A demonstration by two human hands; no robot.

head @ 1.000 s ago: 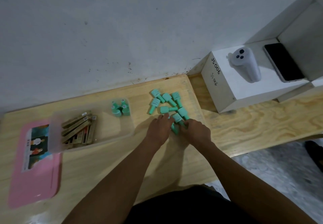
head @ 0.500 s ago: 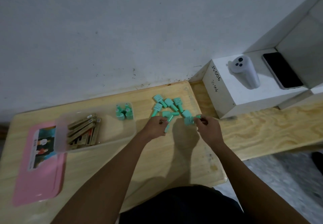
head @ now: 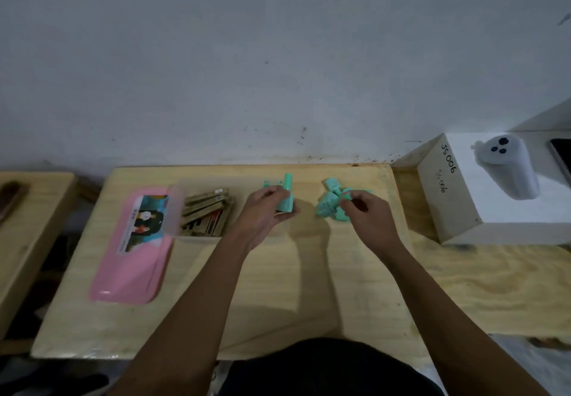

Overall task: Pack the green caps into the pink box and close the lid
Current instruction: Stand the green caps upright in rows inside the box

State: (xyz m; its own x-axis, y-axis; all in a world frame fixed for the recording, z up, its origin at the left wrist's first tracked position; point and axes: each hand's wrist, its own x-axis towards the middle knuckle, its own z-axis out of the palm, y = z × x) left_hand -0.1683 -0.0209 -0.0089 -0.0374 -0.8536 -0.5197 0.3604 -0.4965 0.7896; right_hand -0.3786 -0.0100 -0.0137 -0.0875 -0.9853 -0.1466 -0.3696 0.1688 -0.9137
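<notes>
My left hand (head: 265,208) is shut on a green cap (head: 285,196), held over the right end of the translucent box tray (head: 177,207). A couple of green caps (head: 268,183) stand in the tray behind that hand. My right hand (head: 366,210) rests on the pile of loose green caps (head: 329,202) on the wooden table (head: 278,287), its fingertips pinching one cap from the pile. The pink lid (head: 133,256) with a picture label lies flat left of the tray.
Gold and brown sticks (head: 205,210) fill the tray's left part. A white box (head: 463,198) marked in pen stands at the right with a white device (head: 509,167) and a dark phone (head: 560,157) on top. Another wooden bench (head: 27,219) sits at the left.
My left hand has carried a green cap leftward from the pile to over the tray. My right hand went back to the pile. The view has shifted left.
</notes>
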